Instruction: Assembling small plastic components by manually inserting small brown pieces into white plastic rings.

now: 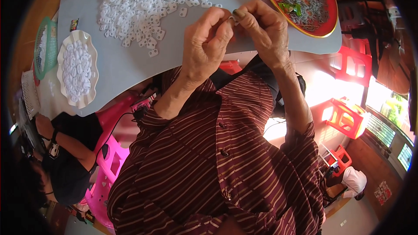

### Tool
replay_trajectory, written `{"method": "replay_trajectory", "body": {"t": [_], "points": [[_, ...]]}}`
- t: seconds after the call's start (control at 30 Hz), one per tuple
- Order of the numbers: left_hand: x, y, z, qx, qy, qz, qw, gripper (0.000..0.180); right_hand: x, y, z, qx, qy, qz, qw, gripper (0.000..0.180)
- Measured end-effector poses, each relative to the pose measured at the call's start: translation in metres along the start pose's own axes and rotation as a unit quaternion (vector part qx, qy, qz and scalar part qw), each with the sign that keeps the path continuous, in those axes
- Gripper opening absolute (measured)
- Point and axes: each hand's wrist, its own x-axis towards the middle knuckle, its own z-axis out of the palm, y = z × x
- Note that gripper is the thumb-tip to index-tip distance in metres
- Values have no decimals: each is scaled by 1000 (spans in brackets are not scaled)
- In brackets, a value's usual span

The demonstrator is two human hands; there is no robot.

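Note:
Above the near edge of the grey table, my left hand (205,45) and my right hand (269,35) meet fingertip to fingertip. Both are closed in a pinch around a small white plastic piece (236,23), mostly covered by the fingers. To the left of my hands spreads a big pile of white plastic pieces (130,6), small and rounded, many with two holes. A red and yellow round tray (333,17) lies to the right, holding many thin grey metal bits (307,0) and a small green item (291,8).
A scalloped white dish (94,63) of white pieces stands at the table's left edge, beside a green basket (52,52). Another person's arm (74,150) rests near a pink chair (111,156) at the left. Red stools (348,117) stand on the floor at the right.

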Motion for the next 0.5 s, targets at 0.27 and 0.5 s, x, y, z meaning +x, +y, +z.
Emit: {"method": "replay_trajectory", "body": {"t": [0.27,0.5], "points": [[-1,2,-1,-30,23,-5,999,12,-5,6,7,-28,42,-18,999,14],[-1,30,-27,172,-10,71,983,11,-5,6,7,78,46,-7,996,14]]}}
